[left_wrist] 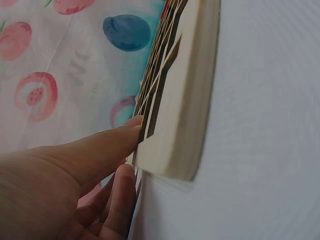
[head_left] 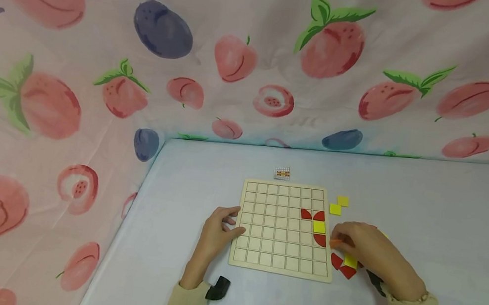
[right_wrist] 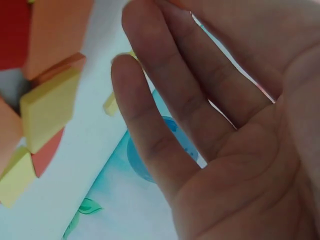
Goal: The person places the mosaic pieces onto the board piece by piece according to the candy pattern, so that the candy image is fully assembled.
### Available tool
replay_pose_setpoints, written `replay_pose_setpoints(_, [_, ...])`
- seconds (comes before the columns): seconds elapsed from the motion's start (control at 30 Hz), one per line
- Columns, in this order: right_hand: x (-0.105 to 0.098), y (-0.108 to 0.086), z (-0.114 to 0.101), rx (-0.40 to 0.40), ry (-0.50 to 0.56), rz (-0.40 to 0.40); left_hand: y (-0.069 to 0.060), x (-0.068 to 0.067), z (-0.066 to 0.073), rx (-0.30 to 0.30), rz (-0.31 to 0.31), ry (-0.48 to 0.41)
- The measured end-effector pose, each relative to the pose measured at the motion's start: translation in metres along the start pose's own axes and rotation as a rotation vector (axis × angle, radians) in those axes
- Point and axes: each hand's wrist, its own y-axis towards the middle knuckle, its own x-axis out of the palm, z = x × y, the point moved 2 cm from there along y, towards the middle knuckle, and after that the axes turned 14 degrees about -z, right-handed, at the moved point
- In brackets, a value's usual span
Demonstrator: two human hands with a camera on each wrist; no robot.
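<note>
A pale wooden grid board (head_left: 280, 236) lies on the white table, its wooden corner (left_wrist: 175, 125) large in the left wrist view. Along its left edge rests my left hand (head_left: 216, 231), the thumb (left_wrist: 110, 147) touching the rim and the other fingers loosely bent beside it. Just off the right edge, my right hand (head_left: 362, 244) pinches a small orange tile (head_left: 335, 243), mostly hidden by the fingers. Near the board's right side, a yellow square (head_left: 319, 227) sits in a cell among three red rounded pieces, one of them the red piece (head_left: 320, 240) below it.
Loose red pieces (head_left: 347, 272) and a yellow tile (head_left: 351, 261) lie under and beside my right hand. Two yellow squares (head_left: 343, 201) are off the board's upper right. A small patterned card (head_left: 282, 173) lies behind the board. Fruit-printed cloth (head_left: 232, 101) stands behind the table.
</note>
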Motion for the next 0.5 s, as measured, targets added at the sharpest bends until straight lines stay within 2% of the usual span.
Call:
replay_pose_setpoints(0.27, [-0.008, 0.006, -0.013, -0.094, -0.087, 0.086, -0.002, -0.001, -0.001, 0.003, 0.004, -0.006])
replay_pose_setpoints(0.5, [-0.01, 0.016, -0.023, -0.174, -0.094, 0.141, -0.001, 0.0, -0.001, 0.024, 0.002, -0.019])
